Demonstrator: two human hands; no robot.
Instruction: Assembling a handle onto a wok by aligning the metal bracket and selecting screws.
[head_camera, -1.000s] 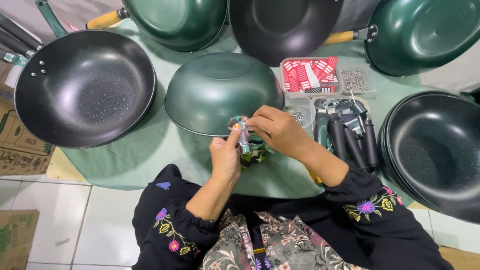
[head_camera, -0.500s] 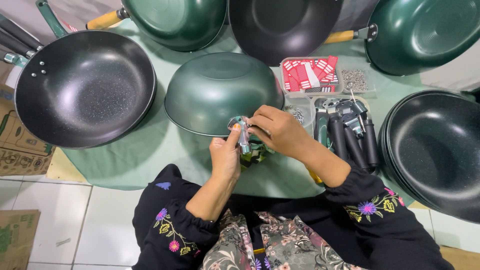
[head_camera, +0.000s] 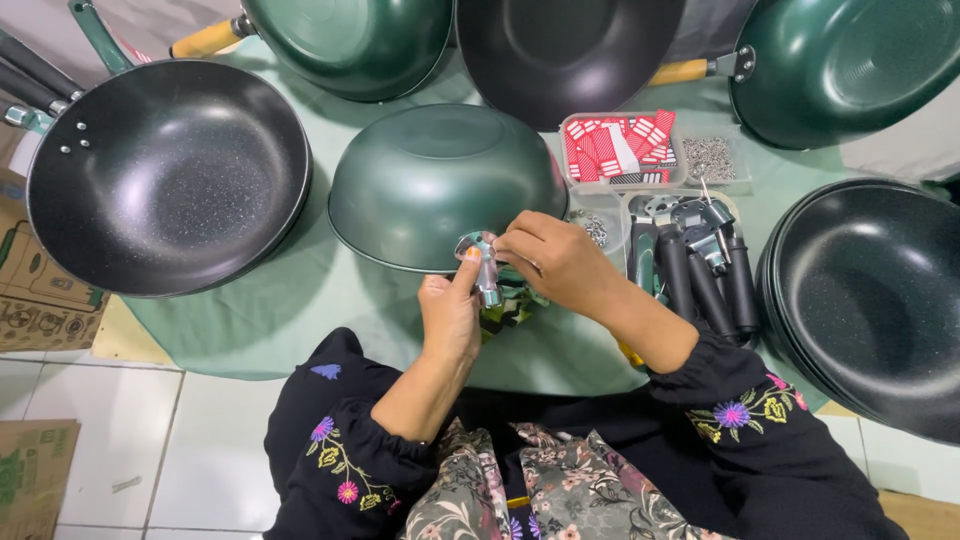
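I see both hands meeting at the near rim of the upturned green pan (head_camera: 435, 185), which lies bottom-up on the green cloth (head_camera: 300, 290). My left hand (head_camera: 450, 315) pinches a small metal bracket (head_camera: 482, 262) between thumb and fingers — it is closed on this part, pressing it against the pan's rim. My right hand (head_camera: 555, 260) comes from the other side, its fingertips closed on the same bracket from above; whether it also holds a screw I cannot tell, the fingers hide it.

Just right of the grip stand a small clear tray of screws (head_camera: 598, 228) and a bundle of black handles (head_camera: 705, 270). Above these, a box of red labels (head_camera: 620, 148). Far left of the grip lies a speckled black pan (head_camera: 165, 180) — well apart from the hands. On the far right is a stack of black pans (head_camera: 875, 300).
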